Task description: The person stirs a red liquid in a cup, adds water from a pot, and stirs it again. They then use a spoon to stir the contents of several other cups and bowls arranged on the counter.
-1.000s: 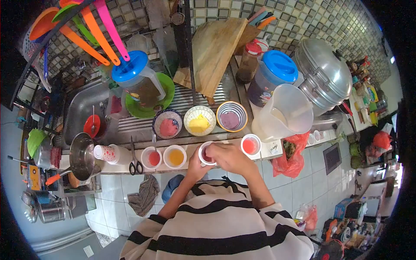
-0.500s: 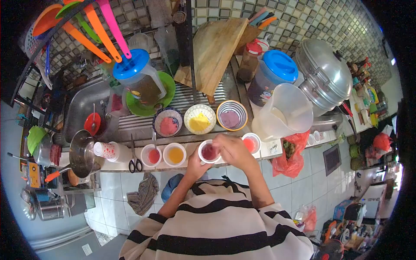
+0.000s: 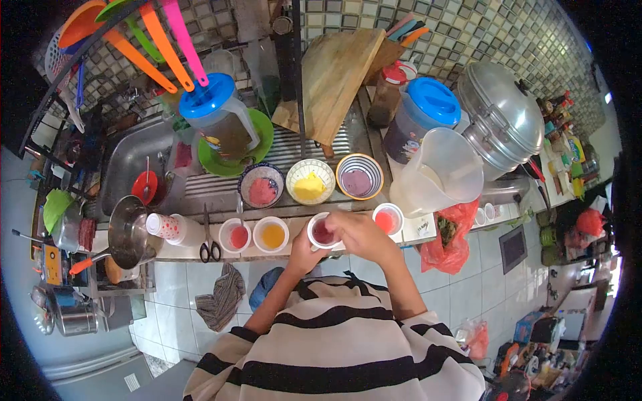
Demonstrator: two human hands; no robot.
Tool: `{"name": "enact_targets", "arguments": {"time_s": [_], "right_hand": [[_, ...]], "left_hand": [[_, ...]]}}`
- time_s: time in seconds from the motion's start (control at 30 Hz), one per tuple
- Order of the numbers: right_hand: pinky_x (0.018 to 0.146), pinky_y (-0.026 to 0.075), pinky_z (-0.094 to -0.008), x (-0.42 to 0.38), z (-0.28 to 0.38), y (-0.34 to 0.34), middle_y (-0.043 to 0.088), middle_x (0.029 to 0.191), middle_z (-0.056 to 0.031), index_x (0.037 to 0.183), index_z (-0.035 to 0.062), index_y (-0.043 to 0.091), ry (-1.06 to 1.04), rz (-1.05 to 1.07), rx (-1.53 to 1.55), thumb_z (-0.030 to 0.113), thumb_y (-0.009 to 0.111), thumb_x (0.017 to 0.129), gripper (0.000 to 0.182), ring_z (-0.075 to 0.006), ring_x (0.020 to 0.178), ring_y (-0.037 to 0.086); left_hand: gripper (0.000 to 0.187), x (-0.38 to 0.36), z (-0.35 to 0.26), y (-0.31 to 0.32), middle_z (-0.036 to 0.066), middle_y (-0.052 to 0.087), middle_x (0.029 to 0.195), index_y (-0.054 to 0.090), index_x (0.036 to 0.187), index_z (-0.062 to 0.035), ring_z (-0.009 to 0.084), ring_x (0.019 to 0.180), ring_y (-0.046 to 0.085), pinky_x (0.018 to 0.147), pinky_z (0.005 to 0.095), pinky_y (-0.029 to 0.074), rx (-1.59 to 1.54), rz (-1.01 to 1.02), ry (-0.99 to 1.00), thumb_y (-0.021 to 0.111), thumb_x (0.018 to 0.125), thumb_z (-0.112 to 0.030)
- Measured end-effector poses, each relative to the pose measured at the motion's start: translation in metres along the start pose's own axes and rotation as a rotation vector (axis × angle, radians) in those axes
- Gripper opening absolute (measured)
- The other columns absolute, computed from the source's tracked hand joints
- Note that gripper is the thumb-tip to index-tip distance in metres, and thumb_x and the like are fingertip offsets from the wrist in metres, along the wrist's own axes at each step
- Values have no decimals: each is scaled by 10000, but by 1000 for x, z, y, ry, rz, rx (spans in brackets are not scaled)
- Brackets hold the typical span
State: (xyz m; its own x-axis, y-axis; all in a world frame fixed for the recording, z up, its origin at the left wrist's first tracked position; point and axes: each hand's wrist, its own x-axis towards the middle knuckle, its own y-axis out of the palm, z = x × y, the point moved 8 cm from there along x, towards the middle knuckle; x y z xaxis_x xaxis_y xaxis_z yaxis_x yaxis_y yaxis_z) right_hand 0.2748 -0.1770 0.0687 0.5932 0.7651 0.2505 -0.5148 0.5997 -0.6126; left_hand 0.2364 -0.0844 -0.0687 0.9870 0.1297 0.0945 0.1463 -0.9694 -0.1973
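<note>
My left hand is wrapped round a white cup with dark purple liquid at the counter's front edge. Over that cup's mouth my right hand has its fingers pinched together; whatever they grip is hidden. To the left stand a cup of orange liquid and a cup of red liquid with a utensil handle rising from it. Just right of my right hand is another cup of red liquid. Behind them sit patterned bowls with pink paste, yellow paste and purple paste.
A large translucent jug and a blue-lidded pitcher stand to the right. Leftward lie scissors, stacked cups and a saucepan. Another pitcher stands on a green plate. A red plastic bag hangs over the edge.
The view has shifted slightly. My right hand's fingers have moved a little over the purple cup, while my left hand keeps its hold on it.
</note>
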Motion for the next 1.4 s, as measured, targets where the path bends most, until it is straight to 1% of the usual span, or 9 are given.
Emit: {"name": "enact_targets", "arguments": {"time_s": [0.4, 0.5, 0.63, 0.73, 0.8, 0.9, 1.1, 1.2, 1.4], "right_hand": [[611, 469, -338, -2, -5, -8, 555, 767, -113, 825, 13, 518, -76, -194, -89, 55, 508, 778, 64, -286, 695, 578], [618, 473, -339, -3, 4, 3, 558, 749, -109, 816, 14, 523, -118, -59, -29, 57, 516, 775, 60, -285, 693, 580], [635, 474, -346, -3, -6, -5, 556, 751, -111, 817, 16, 524, -32, -131, -73, 48, 520, 768, 58, -289, 683, 574], [643, 472, -354, -3, 4, -8, 561, 763, -113, 831, 20, 525, -131, -199, -78, 40, 519, 765, 69, -297, 694, 577], [644, 470, -360, -3, 5, 5, 565, 775, -119, 843, 19, 517, -43, -7, -59, 36, 516, 764, 81, -309, 710, 579], [643, 465, -366, -1, -4, -6, 559, 773, -124, 844, 21, 508, -21, -122, -100, 37, 517, 766, 80, -321, 719, 572], [644, 458, -369, -3, 1, 9, 555, 773, -132, 830, 18, 503, -70, 8, -64, 40, 514, 763, 71, -323, 716, 567], [642, 460, -371, 0, -2, -6, 555, 776, -134, 828, 14, 509, -40, -142, -102, 47, 513, 766, 70, -320, 719, 568], [626, 461, -371, -1, 7, 1, 547, 760, -133, 829, 19, 515, -115, -54, -60, 69, 524, 772, 77, -325, 713, 562]], "left_hand": [[620, 1, 2, 1, 135, 562, 1098, 441, 1193, -16, 229, 1007, 561, 868, 334, 433, -1, -28, 36, 728, 654, -120], [614, -1, 1, 0, 134, 562, 1094, 442, 1190, -18, 228, 1007, 560, 864, 335, 434, 6, -28, 18, 730, 659, -126], [606, 0, 3, 1, 133, 561, 1094, 443, 1188, -18, 226, 1007, 559, 867, 333, 433, 14, -28, 14, 730, 666, -128], [603, 0, 5, 2, 132, 560, 1098, 442, 1189, -18, 223, 1009, 559, 870, 334, 431, -25, -2, -5, 729, 669, -127], [600, 0, 4, 2, 131, 562, 1096, 443, 1188, -19, 222, 1006, 560, 869, 334, 432, -15, -6, 10, 728, 671, -125], [595, 0, 4, 2, 129, 566, 1089, 446, 1186, -20, 220, 1001, 563, 865, 333, 435, -16, -20, 27, 727, 672, -123], [584, 0, 5, 1, 126, 574, 1077, 458, 1175, -19, 215, 996, 567, 859, 330, 440, -13, -19, -13, 730, 668, -121], [582, 0, 3, 1, 127, 573, 1079, 461, 1172, -18, 212, 998, 566, 860, 330, 439, -12, -31, 11, 731, 667, -121], [586, 0, 2, 1, 130, 566, 1093, 456, 1179, -12, 221, 1008, 560, 866, 333, 435, -8, -24, 22, 728, 671, -121]]}}
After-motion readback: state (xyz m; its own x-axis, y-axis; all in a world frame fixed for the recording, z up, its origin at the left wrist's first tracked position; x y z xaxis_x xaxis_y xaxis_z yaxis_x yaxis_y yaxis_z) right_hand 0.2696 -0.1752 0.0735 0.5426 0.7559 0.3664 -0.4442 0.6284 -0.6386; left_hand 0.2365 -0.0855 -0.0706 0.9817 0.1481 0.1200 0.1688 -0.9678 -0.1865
